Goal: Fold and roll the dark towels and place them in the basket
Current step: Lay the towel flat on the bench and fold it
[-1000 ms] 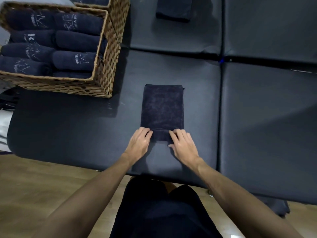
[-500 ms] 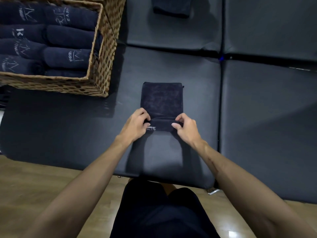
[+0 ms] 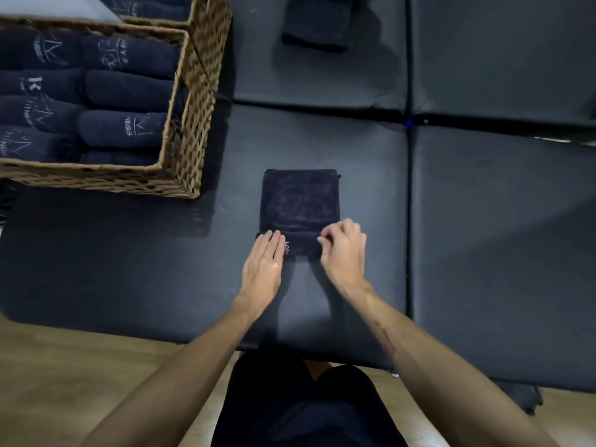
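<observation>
A dark navy towel [image 3: 300,201] lies folded into a narrow strip on the black padded table [image 3: 129,253], its near end rolled up into a short roll with white lettering showing. My left hand [image 3: 264,262] lies flat with straight fingers pressing on the roll's left end. My right hand [image 3: 343,250] has its fingers curled over the roll's right end. A wicker basket [image 3: 185,150] at the far left holds several rolled dark towels with white logos.
A second wicker basket [image 3: 209,24] stands behind the first. Another folded dark towel [image 3: 317,21] lies at the far edge of the table. Seams divide the padded surface into panels. Wooden floor and my dark-clothed legs show below the table edge.
The near end of the towel has been rolled away from me, and the roll has grown. My left hand went from pinching the edge to lying flat on the roll.
</observation>
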